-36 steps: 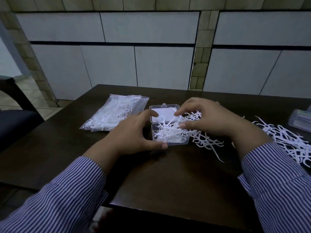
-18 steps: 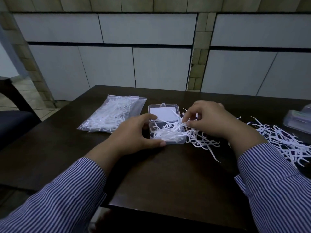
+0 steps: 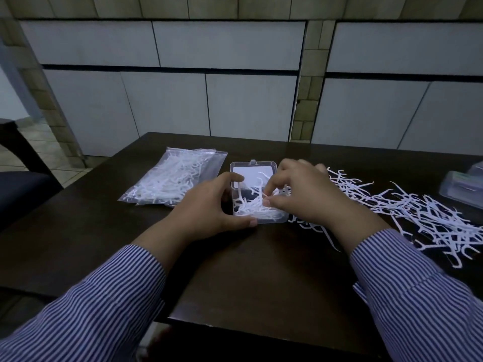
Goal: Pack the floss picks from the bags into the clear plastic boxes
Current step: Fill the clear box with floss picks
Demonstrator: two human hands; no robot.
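An open clear plastic box (image 3: 252, 170) sits mid-table, its lid laid back and its base holding several white floss picks (image 3: 251, 208). My left hand (image 3: 209, 207) grips the box's left side, thumb along the near edge and forefinger at the hinge. My right hand (image 3: 305, 194) hovers over the box's right side, fingertips pinching floss picks down into the base. Loose floss picks (image 3: 423, 215) spread over the table to the right. A clear zip bag of floss picks (image 3: 175, 178) lies to the left.
The dark wooden table (image 3: 261, 270) has its near edge just below my sleeves. Closed plastic boxes (image 3: 462, 186) sit at the far right edge. A dark chair (image 3: 18, 184) stands at the left. A panelled wall rises behind the table.
My right hand has moved left from the loose pile to above the box base, carrying picks into it. My left hand has kept its hold on the box.
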